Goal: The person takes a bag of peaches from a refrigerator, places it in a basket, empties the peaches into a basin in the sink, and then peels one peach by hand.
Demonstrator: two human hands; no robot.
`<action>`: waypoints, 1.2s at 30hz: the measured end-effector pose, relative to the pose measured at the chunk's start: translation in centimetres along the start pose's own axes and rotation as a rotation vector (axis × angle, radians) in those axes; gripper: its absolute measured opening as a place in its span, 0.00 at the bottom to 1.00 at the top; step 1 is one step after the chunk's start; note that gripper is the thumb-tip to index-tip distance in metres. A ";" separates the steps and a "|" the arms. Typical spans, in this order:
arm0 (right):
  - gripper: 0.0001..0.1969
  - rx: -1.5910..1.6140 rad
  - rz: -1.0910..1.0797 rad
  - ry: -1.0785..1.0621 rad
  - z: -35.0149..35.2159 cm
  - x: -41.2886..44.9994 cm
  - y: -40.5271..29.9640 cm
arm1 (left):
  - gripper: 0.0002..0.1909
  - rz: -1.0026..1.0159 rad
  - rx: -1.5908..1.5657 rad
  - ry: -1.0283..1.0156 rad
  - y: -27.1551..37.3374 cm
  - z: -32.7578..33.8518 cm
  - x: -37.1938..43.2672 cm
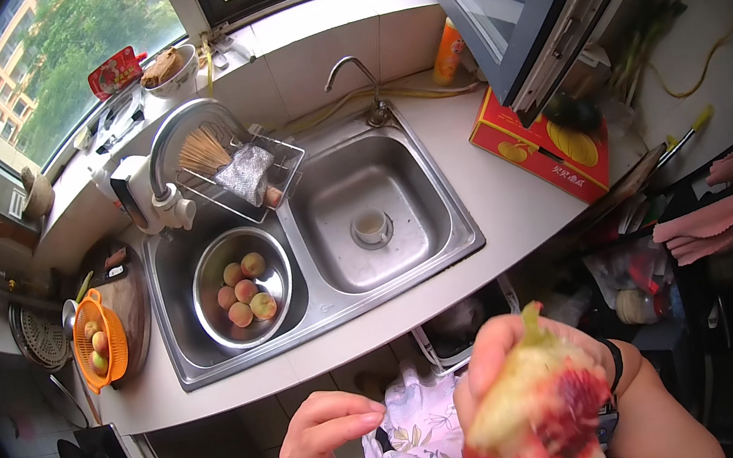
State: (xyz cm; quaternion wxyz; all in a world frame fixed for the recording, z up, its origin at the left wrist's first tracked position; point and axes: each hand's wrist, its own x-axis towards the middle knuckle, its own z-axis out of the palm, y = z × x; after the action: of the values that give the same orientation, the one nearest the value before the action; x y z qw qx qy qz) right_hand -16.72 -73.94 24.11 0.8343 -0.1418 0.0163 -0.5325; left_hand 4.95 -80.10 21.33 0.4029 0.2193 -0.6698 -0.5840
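Close to the camera, my right hand (496, 351) grips a partly eaten peach (539, 408). Its pale flesh is exposed, with deep red around the centre, and a strip of skin sticks up at the top. My left hand (330, 448) is empty, thumb and fingers apart, in front of the counter edge. Beyond it a stainless steel bowl (199, 287) stands in the left basin of the double sink (324, 305), with several whole peaches (246, 290) inside. An orange plastic colander (115, 327) to the left holds a few more fruits (99, 342).
A curved faucet (181, 111) and a wire rack (295, 169) overhang the left basin. A white cup (372, 225) sits over the right basin's drain. An open window sash (504, 6) juts above a red carton (538, 148). Below the counter is a lined bin (429, 350).
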 end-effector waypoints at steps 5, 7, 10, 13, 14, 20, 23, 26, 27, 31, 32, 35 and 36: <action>0.33 -0.168 -0.094 0.309 -2.6 -0.1 -0.3 | 0.24 -0.055 -0.164 -0.197 -1.1 -0.5 2.2; 0.32 -0.214 -0.086 0.290 -3.5 -0.4 0.0 | 0.23 -0.071 -0.159 -0.190 -1.2 -0.3 2.7; 0.30 -0.317 -0.132 0.293 -4.2 -1.0 0.5 | 0.18 -0.151 -0.264 -0.249 -2.2 0.2 3.3; 0.28 -0.428 -0.152 0.257 -4.7 -1.2 0.3 | 0.14 -0.248 -0.281 -0.229 -2.0 0.4 3.3; 0.27 -0.479 -0.140 0.227 -4.8 -1.3 0.2 | 0.09 -0.213 -0.264 -0.223 -2.0 0.5 3.5; 0.25 -0.614 -0.038 0.205 -5.0 -1.9 -0.3 | 0.04 -0.301 -0.203 -0.283 -2.5 0.8 3.2; 0.24 -0.662 -0.050 0.180 -5.0 -1.8 -0.4 | 0.03 -0.353 -0.221 -0.269 -2.2 1.1 3.2; 0.23 -0.672 -0.092 0.190 -6.0 -1.7 -0.2 | 0.03 -0.347 -0.302 -0.262 -2.7 1.4 2.9; 0.23 -0.668 -0.094 0.189 -6.1 -1.6 -0.1 | 0.03 -0.350 -0.299 -0.263 -2.8 1.4 2.8; 0.21 -0.699 -0.081 0.316 -6.3 -1.3 0.3 | 0.04 -0.321 -0.500 -0.235 -3.6 1.5 2.3; 0.20 -0.667 -0.081 0.354 -6.5 -1.5 0.4 | 0.04 -0.335 -0.537 -0.223 -3.8 1.5 2.2; 0.20 -0.564 -0.079 0.380 -6.6 -1.7 0.6 | 0.05 -0.352 -0.616 -0.194 -4.0 1.8 1.9; 0.19 -0.496 -0.076 0.364 -6.6 -1.7 0.5 | 0.05 -0.350 -0.657 -0.177 -4.1 1.9 1.9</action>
State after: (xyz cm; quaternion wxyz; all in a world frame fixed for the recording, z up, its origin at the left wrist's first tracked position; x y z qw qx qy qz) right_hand -18.15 -73.68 17.48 0.7370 -0.2439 0.2898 -0.5598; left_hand 1.58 -81.32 17.95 0.2867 0.1383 -0.4316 -0.8441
